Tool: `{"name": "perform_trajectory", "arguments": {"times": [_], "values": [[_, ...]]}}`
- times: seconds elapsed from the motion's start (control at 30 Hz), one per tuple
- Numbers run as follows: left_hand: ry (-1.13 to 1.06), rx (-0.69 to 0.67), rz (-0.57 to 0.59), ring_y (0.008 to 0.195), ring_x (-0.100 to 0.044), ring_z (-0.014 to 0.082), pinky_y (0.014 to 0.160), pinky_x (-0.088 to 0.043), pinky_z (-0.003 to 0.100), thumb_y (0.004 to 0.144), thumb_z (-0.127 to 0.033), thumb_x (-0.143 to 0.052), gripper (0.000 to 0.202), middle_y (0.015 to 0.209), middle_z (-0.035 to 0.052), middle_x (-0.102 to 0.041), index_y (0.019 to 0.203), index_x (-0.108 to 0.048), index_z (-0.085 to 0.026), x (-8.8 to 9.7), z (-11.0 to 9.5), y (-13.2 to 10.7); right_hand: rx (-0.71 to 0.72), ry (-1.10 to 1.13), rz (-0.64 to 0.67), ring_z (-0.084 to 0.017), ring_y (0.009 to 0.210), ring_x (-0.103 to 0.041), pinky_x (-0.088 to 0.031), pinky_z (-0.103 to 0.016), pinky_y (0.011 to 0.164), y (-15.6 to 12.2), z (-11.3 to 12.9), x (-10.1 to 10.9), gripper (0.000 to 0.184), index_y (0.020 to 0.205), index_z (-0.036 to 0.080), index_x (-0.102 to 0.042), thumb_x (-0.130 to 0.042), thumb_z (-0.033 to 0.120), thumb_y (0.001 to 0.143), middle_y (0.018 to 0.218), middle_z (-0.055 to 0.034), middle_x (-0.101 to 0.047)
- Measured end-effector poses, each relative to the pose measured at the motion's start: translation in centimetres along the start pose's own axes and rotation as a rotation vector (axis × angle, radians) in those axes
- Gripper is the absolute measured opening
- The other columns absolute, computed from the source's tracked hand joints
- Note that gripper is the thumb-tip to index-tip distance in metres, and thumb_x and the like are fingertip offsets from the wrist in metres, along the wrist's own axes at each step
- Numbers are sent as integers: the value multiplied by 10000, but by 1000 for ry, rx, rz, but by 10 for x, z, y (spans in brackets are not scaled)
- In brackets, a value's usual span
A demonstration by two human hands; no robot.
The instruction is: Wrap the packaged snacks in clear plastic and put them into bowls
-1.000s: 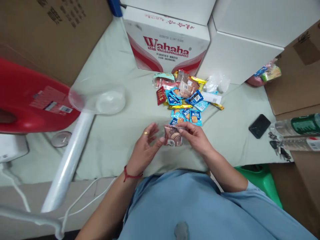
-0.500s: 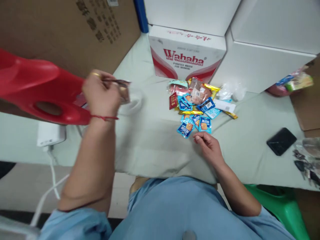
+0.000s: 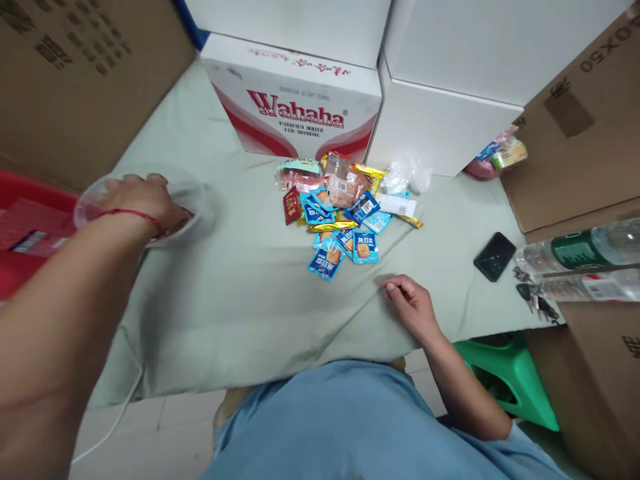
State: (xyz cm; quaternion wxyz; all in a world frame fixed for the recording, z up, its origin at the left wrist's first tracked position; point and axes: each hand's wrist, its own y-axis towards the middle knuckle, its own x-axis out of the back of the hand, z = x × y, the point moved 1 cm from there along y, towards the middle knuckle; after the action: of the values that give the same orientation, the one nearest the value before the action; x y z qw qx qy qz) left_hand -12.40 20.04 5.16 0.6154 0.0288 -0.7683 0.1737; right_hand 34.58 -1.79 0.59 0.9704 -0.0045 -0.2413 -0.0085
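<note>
My left hand (image 3: 145, 203) reaches down into a clear plastic bowl (image 3: 201, 197) at the left of the pale green cloth (image 3: 240, 300). Its fingers point into the bowl and are hidden by the back of the hand, so whatever they hold does not show. My right hand (image 3: 413, 307) rests on the cloth near the front edge with its fingers curled and nothing in them. Just beyond it lies a pile of small snack packets (image 3: 340, 213), blue, gold, red and pink, with the nearest blue packets a short way from the right hand's knuckles.
A Wahaha carton (image 3: 295, 107) and white boxes (image 3: 450, 113) stand behind the pile, with cardboard boxes (image 3: 75, 80) on both sides. A black phone (image 3: 495, 257), keys (image 3: 533, 300) and two bottles (image 3: 585, 250) lie at the right. A red plastic item (image 3: 25, 227) sits left and a green stool (image 3: 505, 373) below right.
My left hand took the brown packet from between both hands, carried it left and has gone down into the clear bowl. My right hand let go and settled on the cloth.
</note>
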Motion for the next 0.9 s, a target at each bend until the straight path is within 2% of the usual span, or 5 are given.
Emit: {"name": "perform_trajectory", "arguments": {"times": [0.1, 0.3, 0.53, 0.73, 0.9], "values": [[95, 150, -93, 1475, -302, 492, 1145, -299, 702, 875, -585, -729, 841, 1618, 304, -344, 1394, -509, 38, 19, -17, -24, 44, -39, 4, -168, 703, -616, -480, -294, 679, 22, 5, 18, 282, 923, 223, -740, -595, 458, 979, 789, -23, -685], [-259, -205, -603, 1366, -493, 370, 1201, -327, 594, 939, -422, -536, 466, 1334, 175, -623, 1242, -656, -88, 0, -71, -119, 98, -297, -260, -192, 746, -625, -509, -340, 783, 146, 12, 47, 218, 1000, 196, -709, -587, 363, 934, 886, -40, -730], [-497, -716, -177, 1115, -647, 288, 997, -541, 464, 978, -366, -491, 275, 1113, 122, -701, 931, -717, -217, -121, -82, -218, -122, -795, -254, -300, 1007, -634, -489, -418, 889, 272, 12, 17, 220, 1063, 162, -698, -632, 310, 915, 1155, -170, -696], [-677, -484, -70, 1023, -688, 242, 911, -558, 392, 979, -421, -549, 248, 1081, 74, -738, 977, -731, -252, -129, -26, -262, 117, -429, -305, -213, 865, -616, -485, -344, 831, 229, 16, 23, 126, 904, 181, -649, -558, 268, 915, 931, -84, -696], [-957, -297, 207, 797, -661, 199, 716, -540, 320, 962, -536, -553, 341, 904, 55, -713, 927, -710, -235, -125, -53, -279, 9, 268, -70, -120, 505, -442, -366, -255, 514, 107, 15, -4, 275, 930, 251, -582, -696, 495, 872, 646, 67, -502]]}}
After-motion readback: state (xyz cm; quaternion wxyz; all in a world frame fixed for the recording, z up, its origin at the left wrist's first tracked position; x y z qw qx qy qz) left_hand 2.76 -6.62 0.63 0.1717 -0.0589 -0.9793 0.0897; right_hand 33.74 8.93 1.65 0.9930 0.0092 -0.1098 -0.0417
